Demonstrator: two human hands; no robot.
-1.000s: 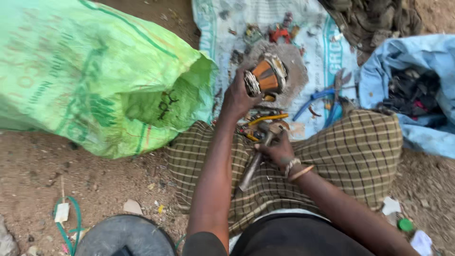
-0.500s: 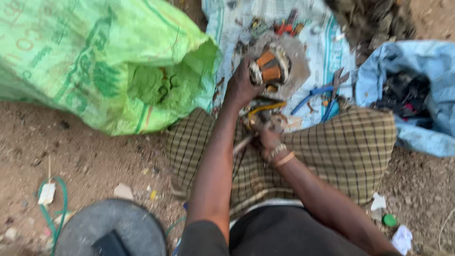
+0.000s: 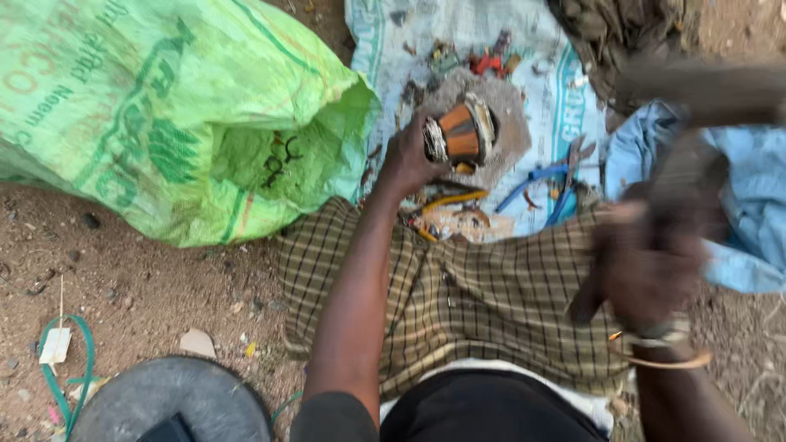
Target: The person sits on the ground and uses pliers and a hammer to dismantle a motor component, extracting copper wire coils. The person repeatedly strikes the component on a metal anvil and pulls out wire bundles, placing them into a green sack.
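Observation:
My left hand (image 3: 407,161) grips a copper-wound motor coil (image 3: 460,133) with metal end rings and holds it on a flat grey stone (image 3: 512,123). Scrap wires and small parts (image 3: 458,214) lie just below the stone, at the edge of the checked cloth (image 3: 475,295) over my lap. My right hand (image 3: 647,266), with bangles at the wrist, is lifted at the right and heavily blurred. It is closed round the handle of a dark, blurred, hammer-like tool (image 3: 704,88) that reaches up toward the top right.
A large green sack (image 3: 164,115) lies open at the left. Small scraps sit on a white woven sheet (image 3: 565,82), with blue-handled pliers (image 3: 547,176). At the right is a blue bag (image 3: 749,213). A dark round lid (image 3: 164,401) and green wire (image 3: 78,368) lie on the dirt.
My right hand has left my lap and swung up and to the right with the tool, now blurred. My left hand still holds the coil on the stone.

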